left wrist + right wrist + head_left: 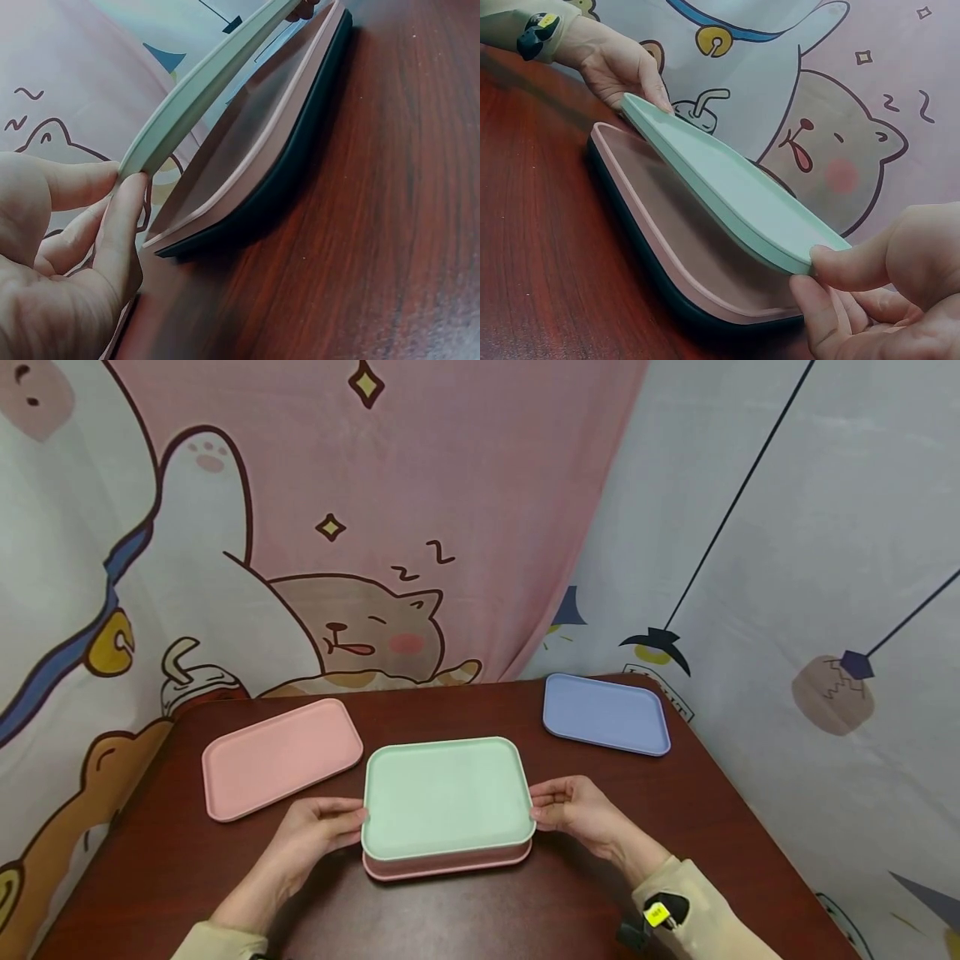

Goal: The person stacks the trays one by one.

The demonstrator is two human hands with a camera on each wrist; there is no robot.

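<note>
A light green tray [450,797] is held level between both hands, pinched at its two short ends. My left hand [311,839] grips its left edge with thumb and fingers; my right hand [581,817] pinches the right edge the same way. Beneath it a larger-looking pink tray [450,865] lies on the table, its front rim showing. Both wrist views show a gap between the green tray [727,184] and the pink tray [667,247] below. Under the pink rim the wrist views show a dark band [277,176]; whether it is another tray or shadow I cannot tell.
A second pink tray [281,760] lies at the back left of the brown table [450,927]. A blue tray [606,714] lies at the back right, near the table's edge. Printed cloth [480,485] hangs behind and along the sides.
</note>
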